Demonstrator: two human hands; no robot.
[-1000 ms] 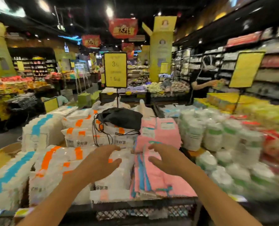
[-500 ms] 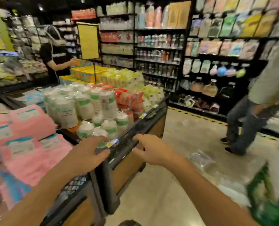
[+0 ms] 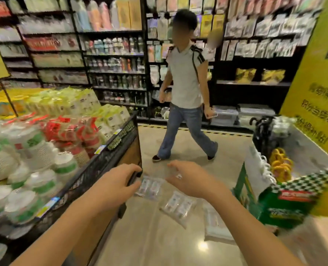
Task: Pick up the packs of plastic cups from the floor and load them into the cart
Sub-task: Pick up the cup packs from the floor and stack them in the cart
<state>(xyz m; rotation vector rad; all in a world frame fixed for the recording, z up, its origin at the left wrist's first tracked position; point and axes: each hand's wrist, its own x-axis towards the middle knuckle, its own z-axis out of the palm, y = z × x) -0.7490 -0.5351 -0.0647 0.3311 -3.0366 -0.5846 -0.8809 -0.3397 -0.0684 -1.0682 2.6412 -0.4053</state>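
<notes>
Three clear packs of plastic cups lie flat on the shiny floor ahead of me: one [image 3: 149, 188] between my hands, one [image 3: 178, 207] just right of it, and a third [image 3: 215, 223] nearer the cart. My left hand [image 3: 117, 184] is stretched forward, fingers apart, holding nothing. My right hand [image 3: 190, 179] is also out in front with fingers spread and empty. Both hover well above the packs. The cart [image 3: 274, 200], with green checkered cardboard sides, stands at the right.
A black mesh display bin [image 3: 109, 160] full of packaged cups and plates stands at my left. A person in a white shirt and jeans [image 3: 184, 104] walks across the aisle ahead. Dark shelves line the back wall. A yellow pillar [image 3: 316, 96] rises behind the cart.
My view has swung right, from the display bins to the aisle floor. The packs on the floor and the cart have come into view. The walking person is now in the middle. Both hands stay empty.
</notes>
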